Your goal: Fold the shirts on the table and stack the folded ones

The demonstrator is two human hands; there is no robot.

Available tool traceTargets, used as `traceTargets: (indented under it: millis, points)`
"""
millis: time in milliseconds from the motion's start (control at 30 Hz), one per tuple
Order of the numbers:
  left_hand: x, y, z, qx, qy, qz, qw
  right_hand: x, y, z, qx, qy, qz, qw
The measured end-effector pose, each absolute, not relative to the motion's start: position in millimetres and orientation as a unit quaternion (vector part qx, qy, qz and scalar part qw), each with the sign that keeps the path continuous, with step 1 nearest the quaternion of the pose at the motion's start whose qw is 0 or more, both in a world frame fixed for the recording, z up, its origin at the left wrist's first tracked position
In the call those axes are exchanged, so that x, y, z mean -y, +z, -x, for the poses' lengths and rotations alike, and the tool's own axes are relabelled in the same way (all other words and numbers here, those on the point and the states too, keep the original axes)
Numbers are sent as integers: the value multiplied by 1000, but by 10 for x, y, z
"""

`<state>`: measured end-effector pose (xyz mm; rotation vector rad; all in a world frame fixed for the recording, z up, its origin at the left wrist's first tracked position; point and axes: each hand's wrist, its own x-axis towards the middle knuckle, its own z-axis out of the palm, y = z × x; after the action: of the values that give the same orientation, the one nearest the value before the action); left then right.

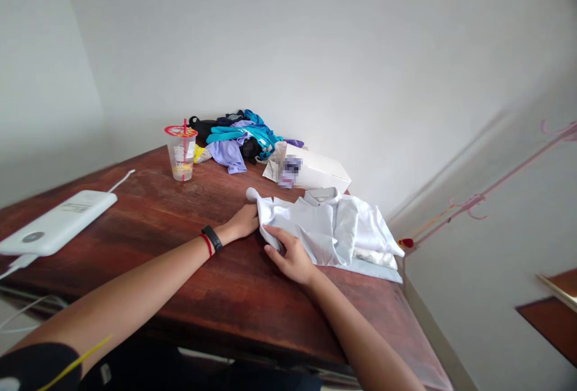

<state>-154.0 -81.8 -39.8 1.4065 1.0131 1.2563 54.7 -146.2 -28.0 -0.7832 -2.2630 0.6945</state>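
Observation:
A white collared shirt (333, 228) lies partly folded on the dark wooden table (180, 246), near its right edge. My left hand (243, 221), with a black band and a red band on the wrist, grips the shirt's left edge. My right hand (291, 255) rests on the shirt's near left corner, fingers spread and pressing the cloth down. A light blue cloth (378, 270) shows under the shirt at its right side.
A pile of blue, purple and black clothes (238, 135) sits at the table's far corner by the wall. A plastic cup with a red straw (182, 153) stands left of it. A white box (315, 169) lies behind the shirt. A white power bank (58, 222) with cable lies far left.

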Motion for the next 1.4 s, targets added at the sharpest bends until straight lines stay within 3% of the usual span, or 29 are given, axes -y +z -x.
traceTargets:
  millis: [167,367,533,733,1033,1233,1400]
  points:
    - [697,-421,1511,-450,535,-525,485,1487,-240,-596,842,293,309,331]
    - [751,-365,1414,-445,538,-440,565,1490,-64,-733,815,163,354,428]
    - [784,-325,1408,-442,550,-375,601,1257,207,-1112,684,59,493,534]
    - [856,-331,1345,-466,535,-372,599,841,108,-1499,670,29,591,449]
    - [807,-305,1378,-450,549,-384,590,711,-36,-1557,623,143,595,487]
    - [807,-194,1413,-367,584,-400,603,706,-111,-1475,554,306,628,453]
    - [1038,-116,1569,-209,398,-528,720,852,-86,-1267,505,478,580,425]
